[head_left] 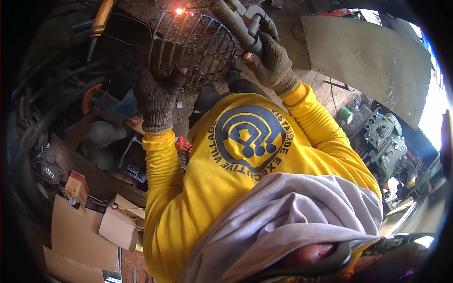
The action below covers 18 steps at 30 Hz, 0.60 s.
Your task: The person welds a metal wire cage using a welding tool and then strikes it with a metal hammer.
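A curved grate of dark metal bars [200,51] lies in front of me at the top of the view. My left hand [159,92], in a dark knit glove with a bare thumb tip, closes on its near left edge; its other fingers are mostly hidden. In my right hand [271,63], gloved the same way, is a welding electrode holder [237,27], gripped by its handle. From the holder a thin rod runs left to a bright orange-white glow [180,11] at the grate's far edge.
At the far left hangs an orange-handled pointed tool [101,21]. A large metal sheet [368,61] lies to the right, with a green tape roll [346,115] and a grey machine casting [384,139] nearer. Cardboard [80,236] and a brown box [120,226] lie at the lower left.
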Available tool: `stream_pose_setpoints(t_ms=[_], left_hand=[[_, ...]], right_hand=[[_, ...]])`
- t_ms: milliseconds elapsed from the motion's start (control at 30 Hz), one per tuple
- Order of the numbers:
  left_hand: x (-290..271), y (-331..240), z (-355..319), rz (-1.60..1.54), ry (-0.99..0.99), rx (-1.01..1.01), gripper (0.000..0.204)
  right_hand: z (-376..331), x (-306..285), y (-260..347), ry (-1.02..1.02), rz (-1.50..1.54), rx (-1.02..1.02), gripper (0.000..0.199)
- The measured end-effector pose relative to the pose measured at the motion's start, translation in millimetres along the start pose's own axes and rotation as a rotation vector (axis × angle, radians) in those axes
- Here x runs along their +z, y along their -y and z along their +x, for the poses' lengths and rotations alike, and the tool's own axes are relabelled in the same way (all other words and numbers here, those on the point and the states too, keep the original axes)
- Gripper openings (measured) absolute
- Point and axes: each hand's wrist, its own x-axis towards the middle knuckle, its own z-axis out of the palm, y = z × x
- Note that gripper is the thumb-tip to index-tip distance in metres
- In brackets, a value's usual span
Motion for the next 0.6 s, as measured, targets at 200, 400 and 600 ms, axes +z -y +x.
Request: stream_pose_setpoints(t_ms=[200,400,600], left_hand=[[-2,0,-2,0.146,-0.013,0.041,0.069],[8,-2,-2,-0.301,-0.014,-0.061,0.070],[-4,3,-5,0.172,-0.026,-0.056,0.047]], right_hand=[[4,0,3,0.017,-0.019,0.007,0.066],[5,2,3,0.030,-0.063,-0.011,0.065],[7,10,1,-0.041,-0.196,-0.152,0.049]])
